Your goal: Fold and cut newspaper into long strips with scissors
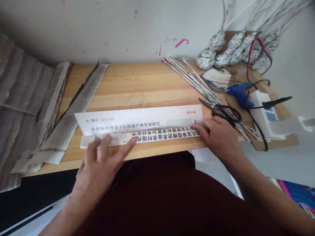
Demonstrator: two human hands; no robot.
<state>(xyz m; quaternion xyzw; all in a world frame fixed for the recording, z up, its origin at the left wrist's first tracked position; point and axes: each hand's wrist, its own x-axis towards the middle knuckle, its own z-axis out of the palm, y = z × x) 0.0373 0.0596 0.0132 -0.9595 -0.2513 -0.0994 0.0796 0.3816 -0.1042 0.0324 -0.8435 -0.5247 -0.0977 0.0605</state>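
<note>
A strip of printed newspaper [137, 118] lies lengthwise near the table's front edge, with its near side folded over so that the print there shows upside down. My left hand [99, 160] rests on the left part of the fold, its fingers spread and pressing on the paper. At the strip's right end is my right hand [219, 136], with the thumb on the folded edge and the other fingers curled beside it. The paper's right end lies at that thumb and fingers. Black-handled scissors [221, 109] lie just beyond my right hand.
Stacked newspaper strips [22, 88] cover the left side of the wooden table [130, 85]. Thin rolled paper sticks [194, 80] lie at the right. Behind them are woven paper pieces [216, 49], a cloth [216, 78], a blue glue gun [241, 94] and a white power strip [264, 113].
</note>
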